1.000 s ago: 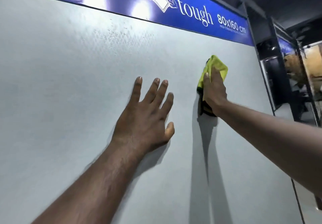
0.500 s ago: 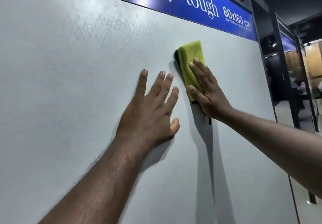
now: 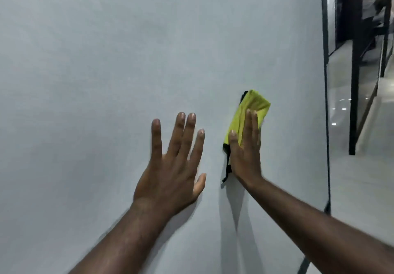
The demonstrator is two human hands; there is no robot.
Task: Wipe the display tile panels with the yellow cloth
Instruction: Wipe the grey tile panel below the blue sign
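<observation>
1. I judge this to be the middle of the wiping, not its start or end. The yellow cloth [image 3: 253, 107] lies folded against the upright grey tile panel [image 3: 106, 60]. It sits right of the middle of my view, near the panel's right edge but apart from it.
2. The right hand [image 3: 245, 156] presses the cloth's lower half to the panel. Its grip is flat, with the fingers straight and held together and the thumb lying along the cloth's left side. Nothing curls round the fabric. A black strip [image 3: 227, 168] of the cloth hangs out below the hand.
3. The left hand [image 3: 170, 173] lies flat on the bare panel just beside the right, its grip spread wide and holding nothing. I take it for a brace.
4. I cannot tell what is already done. The panel looks an even matte grey all over, with no streak, sheen or dust line to mark wiped from unwiped.
5. As for what is left, the cloth covers only a small patch, and wide areas lie above, left of and below it. The task names several panels. Past the black frame edge [image 3: 325, 82] I see only a glossy surface and dark posts, and I cannot tell whether another panel stands there. I judge the job partway at best.
</observation>
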